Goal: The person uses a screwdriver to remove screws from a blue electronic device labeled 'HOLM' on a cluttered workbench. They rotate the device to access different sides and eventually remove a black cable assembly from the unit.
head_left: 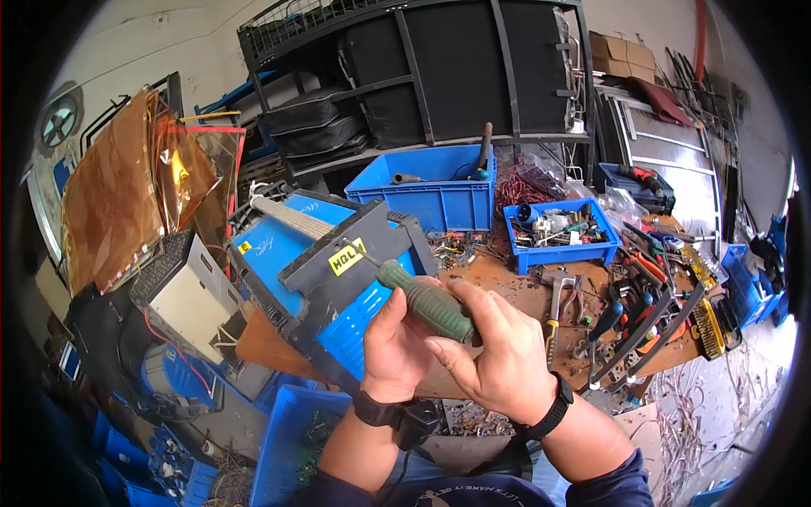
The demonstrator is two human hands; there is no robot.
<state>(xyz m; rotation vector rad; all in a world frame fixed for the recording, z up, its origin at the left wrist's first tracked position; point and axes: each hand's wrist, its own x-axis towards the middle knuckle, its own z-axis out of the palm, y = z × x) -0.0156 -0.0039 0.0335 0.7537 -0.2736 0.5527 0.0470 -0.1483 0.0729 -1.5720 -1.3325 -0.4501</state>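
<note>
A screwdriver with a ribbed green handle points up and left, its shaft against the black frame of a blue-panelled piece of equipment with yellow labels. My left hand is closed round the handle from the left. My right hand grips the handle's rear end from the right, fingers over it and thumb below. A pale ribbed bar lies along the top of the equipment. The exact spot where the screwdriver's tip meets the frame is hard to make out.
The wooden bench holds a large blue crate, a smaller tray of parts and scattered pliers, screwdrivers and brushes. A white casing and copper-coloured sheet stand left. Another blue crate is below, beside my left forearm.
</note>
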